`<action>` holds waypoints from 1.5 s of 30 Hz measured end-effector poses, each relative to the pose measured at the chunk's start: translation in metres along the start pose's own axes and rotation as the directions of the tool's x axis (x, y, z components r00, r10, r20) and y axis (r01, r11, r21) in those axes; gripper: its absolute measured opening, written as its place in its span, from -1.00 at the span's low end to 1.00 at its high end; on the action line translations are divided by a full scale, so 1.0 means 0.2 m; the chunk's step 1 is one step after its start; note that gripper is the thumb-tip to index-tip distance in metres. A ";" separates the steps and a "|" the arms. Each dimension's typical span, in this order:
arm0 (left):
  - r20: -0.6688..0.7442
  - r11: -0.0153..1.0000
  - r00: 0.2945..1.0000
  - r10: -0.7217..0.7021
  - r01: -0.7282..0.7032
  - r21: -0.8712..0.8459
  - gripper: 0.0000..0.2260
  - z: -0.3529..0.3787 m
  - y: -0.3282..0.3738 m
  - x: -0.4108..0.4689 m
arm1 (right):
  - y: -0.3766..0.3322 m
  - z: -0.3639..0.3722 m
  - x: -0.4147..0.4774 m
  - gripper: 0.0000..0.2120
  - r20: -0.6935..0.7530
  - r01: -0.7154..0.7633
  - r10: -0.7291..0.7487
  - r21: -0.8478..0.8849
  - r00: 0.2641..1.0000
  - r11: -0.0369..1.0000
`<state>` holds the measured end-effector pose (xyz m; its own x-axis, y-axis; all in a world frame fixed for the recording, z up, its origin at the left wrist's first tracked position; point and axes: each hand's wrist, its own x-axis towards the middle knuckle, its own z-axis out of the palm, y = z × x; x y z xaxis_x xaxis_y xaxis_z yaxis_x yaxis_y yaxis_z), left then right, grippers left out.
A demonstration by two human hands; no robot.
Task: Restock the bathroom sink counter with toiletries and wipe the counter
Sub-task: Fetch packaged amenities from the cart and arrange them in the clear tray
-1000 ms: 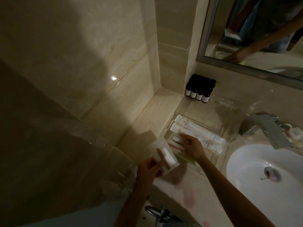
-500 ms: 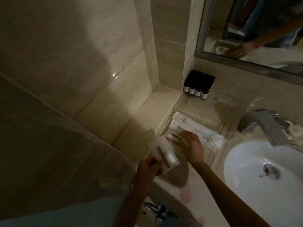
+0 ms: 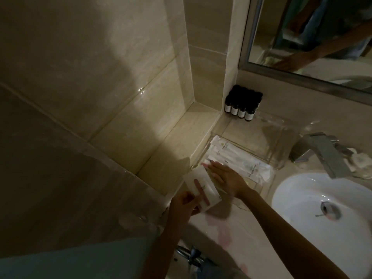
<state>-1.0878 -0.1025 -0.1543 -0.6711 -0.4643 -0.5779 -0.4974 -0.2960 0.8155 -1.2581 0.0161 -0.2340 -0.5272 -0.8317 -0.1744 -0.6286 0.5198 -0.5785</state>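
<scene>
From the head camera, the scene is dim. One flat white packet (image 3: 198, 185) is in the left hand (image 3: 182, 206), which pinches its lower edge between thumb and fingers and holds it tilted above the counter (image 3: 221, 218), just left of the tray. The right hand (image 3: 226, 178) lies with its fingers straight and close together, palm down, resting on the near end of the long white sachets (image 3: 231, 152). At least three sachets show, overlapping; the exact number cannot be told. They lie side by side in one clear tray (image 3: 279, 158), whose left edge sits against the step of the tiled ledge (image 3: 177, 150).

Four small dark bottles (image 3: 239, 111) with pale labels stand in a row in the back corner. Darker caps rise behind them, but how many cannot be counted.

One faucet (image 3: 324, 156) reaches over one white basin (image 3: 302, 198), which has one drain (image 3: 329, 208). A crumpled white thing (image 3: 358, 161) sits just beside the faucet's base.

The tray's far half is bare between the sachets and the bottles. A strip of counter lies open between the tray and the basin's rim, crossed by the right forearm. The wall closes the left side.

The mirror (image 3: 302, 37) reflects one arm and hand.
</scene>
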 end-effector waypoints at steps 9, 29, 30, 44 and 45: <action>0.036 0.999 0.999 -0.004 0.005 -0.032 -0.96 0.02 0.02 -0.01 | 0.03 0.01 0.08 -0.58 -0.002 -0.053 0.053 -0.074 0.999 0.996; -0.019 0.980 0.995 -0.096 0.091 -0.178 -0.91 0.15 0.09 0.09 | -0.19 -0.17 -0.12 -0.84 -0.116 -0.176 0.399 0.763 0.910 0.622; -0.009 0.970 0.994 -0.107 0.102 -0.221 -0.92 0.15 0.09 0.09 | -0.17 -0.18 -0.08 -0.82 -0.156 -0.185 0.418 0.722 0.895 0.666; 0.007 0.967 0.988 -0.157 0.155 -0.204 -0.84 0.12 0.07 0.13 | -0.04 -0.02 0.07 -0.53 -0.493 -0.259 0.291 0.134 0.820 0.956; 0.008 0.968 0.988 -0.155 0.154 -0.198 -0.83 0.13 0.07 0.13 | -0.04 0.00 0.07 -0.57 -0.550 -0.211 0.212 0.066 0.808 0.975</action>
<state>-1.1265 -0.0979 -0.1595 -0.5901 -0.4061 -0.6978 -0.4760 -0.5231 0.7069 -1.2590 0.0006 -0.2321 -0.8735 -0.4541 0.1753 -0.4643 0.6693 -0.5801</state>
